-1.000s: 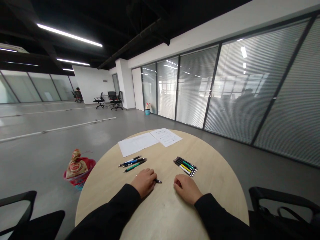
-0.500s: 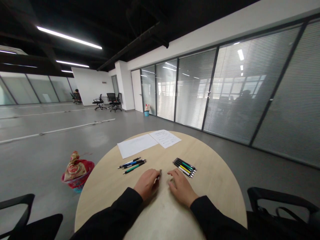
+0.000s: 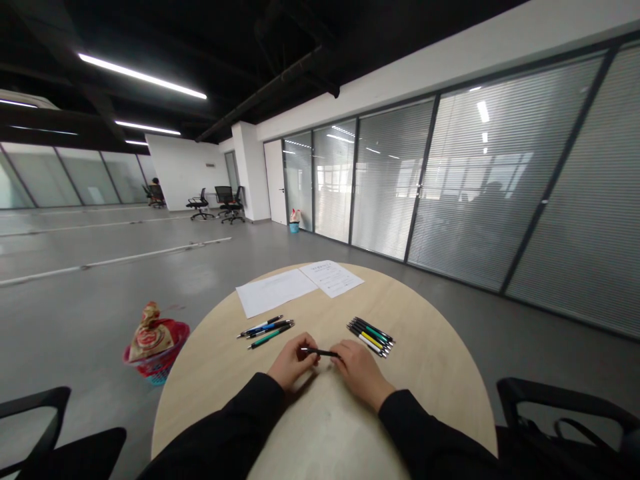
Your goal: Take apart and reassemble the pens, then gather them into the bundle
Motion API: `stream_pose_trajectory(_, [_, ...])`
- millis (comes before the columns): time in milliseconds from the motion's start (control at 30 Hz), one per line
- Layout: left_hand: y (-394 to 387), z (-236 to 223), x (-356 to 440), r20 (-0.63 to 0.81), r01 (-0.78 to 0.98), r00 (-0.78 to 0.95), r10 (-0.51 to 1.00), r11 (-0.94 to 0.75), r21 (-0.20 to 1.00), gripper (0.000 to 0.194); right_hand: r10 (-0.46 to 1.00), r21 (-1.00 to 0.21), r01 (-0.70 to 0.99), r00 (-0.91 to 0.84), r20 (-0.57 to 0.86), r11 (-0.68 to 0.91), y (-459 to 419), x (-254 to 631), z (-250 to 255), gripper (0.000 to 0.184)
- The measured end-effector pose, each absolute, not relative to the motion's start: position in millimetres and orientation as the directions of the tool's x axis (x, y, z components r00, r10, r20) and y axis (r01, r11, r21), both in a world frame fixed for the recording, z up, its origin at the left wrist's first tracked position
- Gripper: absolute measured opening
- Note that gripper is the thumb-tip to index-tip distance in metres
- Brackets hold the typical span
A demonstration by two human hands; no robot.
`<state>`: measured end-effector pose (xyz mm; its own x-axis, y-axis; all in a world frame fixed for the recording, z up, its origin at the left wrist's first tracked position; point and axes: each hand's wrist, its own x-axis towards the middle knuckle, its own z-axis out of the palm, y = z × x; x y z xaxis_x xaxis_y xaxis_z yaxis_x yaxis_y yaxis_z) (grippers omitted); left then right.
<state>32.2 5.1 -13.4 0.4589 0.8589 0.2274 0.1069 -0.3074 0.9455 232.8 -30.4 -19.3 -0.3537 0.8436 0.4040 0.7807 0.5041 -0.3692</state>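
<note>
A dark pen (image 3: 323, 352) lies level between my two hands, just above the round wooden table (image 3: 320, 427). My left hand (image 3: 295, 362) pinches one end of it between thumb and fingers. At the other end, the fingers of my right hand (image 3: 357, 370) are closed on it too. Left of my hands is a loose group of pens (image 3: 270, 335), with white, blue and green barrels. Beyond my right hand, several more pens (image 3: 370, 335) lie side by side in a slanted row, black, green, yellow and white among them.
Two sheets, a blank-looking paper (image 3: 277, 291) and a printed paper (image 3: 333, 278), lie at the table's far edge. A red basket (image 3: 183, 337) holding a bag stands on the floor at left. Black chairs flank the table, one armrest (image 3: 565, 395) at right.
The pen, earlier mostly hidden in my left hand, has turned crosswise. My right hand, previously apart from it, has closed on its other end. The pen groups have not moved.
</note>
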Motion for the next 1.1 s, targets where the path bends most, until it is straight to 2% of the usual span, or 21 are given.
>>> stream_pose_trajectory(133, [11,-18,26,0.163,0.138,0.478,0.863,-0.257,0.956,0.032,0.859,-0.383,0.786,-0.344,0.379,0.484,-29,231,-16,0.012])
stream_pose_trajectory(367, [16,-12,24,0.201,0.229,0.46,0.865,-0.335,0.914,0.024,0.887,-0.49,0.75,-0.294,0.357,0.445,-30,229,-18,0.012])
stream_pose_trajectory(600, [24,-11,18,0.131,0.297,0.539,0.832,-0.333,0.895,0.021,0.893,-0.577,0.697,-0.223,0.39,0.426,-28,239,-25,0.012])
stream_pose_trajectory(733, [23,-10,13,0.149,0.362,0.491,0.858,-0.357,0.861,0.018,0.913,-0.649,0.651,-0.195,0.358,0.394,-26,248,-32,0.012])
stream_pose_trajectory(1100, [17,-13,12,0.185,0.406,0.418,0.889,-0.365,0.838,0.02,0.954,-0.812,0.505,-0.1,0.281,0.292,-16,264,-46,0.024])
